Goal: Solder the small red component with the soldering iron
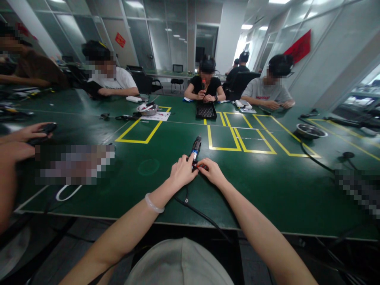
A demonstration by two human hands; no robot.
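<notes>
Tool (196, 149), black with a blue band: on the green surface (252, 190), in front of you, tip pointing away. Your left hand (183, 171): fingers closed over the tool's near part. Your right hand (211, 171): fingertips pinched on a small red-and-black piece (203, 168), mostly hidden, beside the tool. Black cord (204, 216): trailing toward your edge. Yellow tape outlines (225, 149): beyond the tool.

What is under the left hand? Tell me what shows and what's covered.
The near part of a black cylindrical tool runs under the left hand. Its nose and blue label show beyond the hand; the covered part, and whatever lies beneath the palm, cannot be seen.
</notes>
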